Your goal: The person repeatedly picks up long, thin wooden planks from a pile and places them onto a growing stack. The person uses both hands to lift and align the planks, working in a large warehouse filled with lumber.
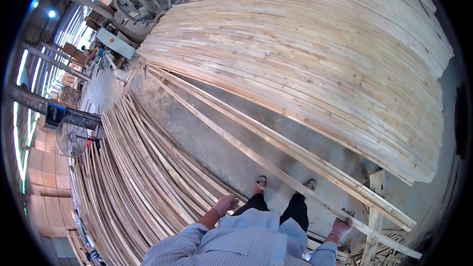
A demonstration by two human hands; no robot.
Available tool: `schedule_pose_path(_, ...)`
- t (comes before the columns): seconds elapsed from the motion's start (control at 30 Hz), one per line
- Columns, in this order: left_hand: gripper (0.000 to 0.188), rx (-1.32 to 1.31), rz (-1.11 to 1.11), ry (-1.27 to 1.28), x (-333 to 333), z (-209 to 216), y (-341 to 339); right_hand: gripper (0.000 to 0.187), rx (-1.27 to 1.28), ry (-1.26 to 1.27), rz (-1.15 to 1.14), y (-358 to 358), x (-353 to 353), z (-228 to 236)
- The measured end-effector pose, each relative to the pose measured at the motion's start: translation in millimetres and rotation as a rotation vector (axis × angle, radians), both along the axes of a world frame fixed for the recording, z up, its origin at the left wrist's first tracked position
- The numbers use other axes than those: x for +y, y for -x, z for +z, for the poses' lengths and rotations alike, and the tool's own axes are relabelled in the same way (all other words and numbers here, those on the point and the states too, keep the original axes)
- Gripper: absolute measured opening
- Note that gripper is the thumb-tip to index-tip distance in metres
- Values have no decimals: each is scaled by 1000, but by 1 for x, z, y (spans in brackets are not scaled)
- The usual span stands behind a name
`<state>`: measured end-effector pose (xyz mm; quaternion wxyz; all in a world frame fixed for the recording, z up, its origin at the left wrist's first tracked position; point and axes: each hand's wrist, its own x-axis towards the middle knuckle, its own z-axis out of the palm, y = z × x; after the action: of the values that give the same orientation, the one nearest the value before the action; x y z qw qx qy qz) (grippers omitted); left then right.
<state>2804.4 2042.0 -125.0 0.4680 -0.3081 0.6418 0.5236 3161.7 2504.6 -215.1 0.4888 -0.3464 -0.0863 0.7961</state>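
A long, thin wooden strip (pixel 236 144) runs slantwise from the far left to the near right, in front of my body. My right hand (pixel 341 226), in a pinkish glove with dark fingertips, is closed around it near its right end. My left hand (pixel 225 204), gloved too, is held beside the pile of long strips (pixel 143 167) on my left. Its fingers are loosely apart, and no strip shows in them. Just beyond the held strip lies a narrow bundle of strips (pixel 295 156), roughly in line with it.
A broad layer of pale boards (pixel 305 54) fills the far right. A wooden support (pixel 376 187) and scrap sticks (pixel 391 241) are at the near right. On the left stand a fan (pixel 74 137) and stacked timber (pixel 48 175). Farther off is a white machine box (pixel 116 43).
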Motion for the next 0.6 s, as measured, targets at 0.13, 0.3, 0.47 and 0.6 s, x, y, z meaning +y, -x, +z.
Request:
schedule_pose_path(0.13, 41, -28, 57, -167, -5, -28, 33, 55, 14, 26, -261, 32, -49, 99)
schedule_pose_path(0.3, 52, -223, 226, -495, 31, -35, 61, 63, -115, -29, -555, 13, -85, 133)
schedule_pose_path(0.47, 46, -248, 410, -461, 52, -53, 50, 63, -699, -225, -251, 33, -117, 236)
schedule_pose_path(0.6, 29, -255, 532, -564, 67, -43, 40, 63, -1696, -689, 352, 30, -135, 316)
